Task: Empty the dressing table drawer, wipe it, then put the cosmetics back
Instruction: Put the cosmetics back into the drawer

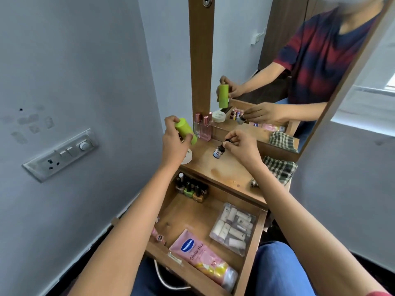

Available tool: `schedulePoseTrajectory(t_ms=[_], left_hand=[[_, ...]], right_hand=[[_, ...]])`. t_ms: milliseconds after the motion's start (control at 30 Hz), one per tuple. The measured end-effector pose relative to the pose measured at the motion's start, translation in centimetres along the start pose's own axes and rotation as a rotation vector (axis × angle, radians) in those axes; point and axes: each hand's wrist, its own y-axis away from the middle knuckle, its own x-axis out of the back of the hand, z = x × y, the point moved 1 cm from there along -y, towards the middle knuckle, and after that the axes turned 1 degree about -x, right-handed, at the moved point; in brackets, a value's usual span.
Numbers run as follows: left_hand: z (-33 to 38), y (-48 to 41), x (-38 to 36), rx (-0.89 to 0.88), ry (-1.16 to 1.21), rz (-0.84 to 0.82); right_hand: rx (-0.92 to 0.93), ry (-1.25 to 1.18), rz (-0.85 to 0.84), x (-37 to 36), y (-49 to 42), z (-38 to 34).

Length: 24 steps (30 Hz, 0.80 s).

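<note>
The drawer is being emptied, and both hands are setting cosmetics on the dressing table top point(224, 169). The left hand point(174, 144) has its fingers wrapped round a lime-green cylindrical bottle point(185, 130), held tilted just beside two pink perfume bottles point(203, 129) and above a white round jar point(187, 157). It should be stood upright well back towards the mirror point(267, 60), without knocking the perfume glass. The right hand point(240, 146) pinches the black cap of a small dark dropper bottle point(218, 151), which leans with its base at or just above the wood; which of the two I cannot tell. Level it before letting go, since it looks narrow and top-heavy. Grouping things at the back would likely leave room for the rest and keep the checked cloth point(280, 169) at the right end within reach for wiping

The drawer point(254, 246) stands pulled out below the top, still partly full: nail polish bottles point(192, 189) crowd its far left corner, a pink Vaseline tube point(203, 257) lies slantwise near the front, and a clear plastic case of small white tubes point(235, 227) sits on the right. The wooden floor between them looks scuffed
</note>
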Motion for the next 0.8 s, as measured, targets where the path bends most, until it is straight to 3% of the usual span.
schedulePoseTrajectory(t_ms=[167,533,800], left_hand=[[0.7,5.5,2.1,0.028,0.02,-0.039],[-0.2,15.1,2.3,0.08,-0.168,-0.183],[-1.4,17.3,0.4,0.238,-0.212,-0.275]], right_hand=[[0.003,-0.035,-0.021,0.2,4.4,-0.6],[0.08,0.292,-0.154,-2.0,11.3,2.5],[0.045,0.462,-0.182,-4.2,12.8,5.2]])
